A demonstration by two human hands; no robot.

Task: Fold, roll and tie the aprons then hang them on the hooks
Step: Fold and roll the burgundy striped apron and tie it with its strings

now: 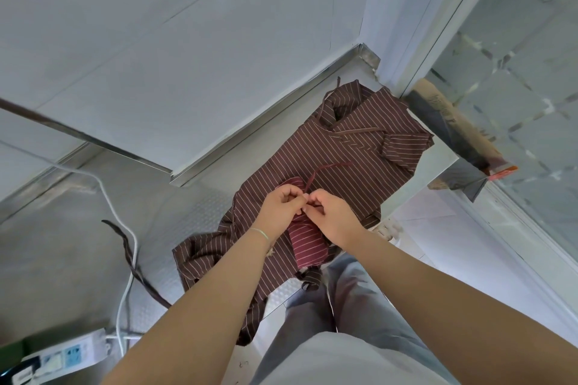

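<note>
Head view. The left hand [281, 201] and right hand [331, 212] meet knuckle to knuckle at the centre of the frame, fingers of both curled inward and pinching a thin dark tie [312, 176] where it crosses a rolled apron [308, 242]. The free end of the tie runs from the fingertips toward 1 o'clock and lies across the cloth beneath. The roll is reddish with pale stripes; one end shows just above the left hand at 12 o'clock, the other juts out below the wrists toward 6 o'clock. A thin bracelet [261, 233] circles the left wrist.

Under the roll lies a brown striped apron [359, 141], spread loosely on a metal table [78, 247]. Its far part reaches the table corner at 1 o'clock, where it is bunched; its near part is crumpled at 7 o'clock and hangs over the table edge beside the person's grey trousers [337, 316].

At 9 o'clock from the hands a white cable [123, 228] and a dark strap [131, 262] cross the table, touching or overlapping. The cable runs to a white power strip [67, 353] at 7 o'clock, near the frame edge. At 2 o'clock a flattened cardboard piece [459, 128] stands against a glass panel [525, 72].
</note>
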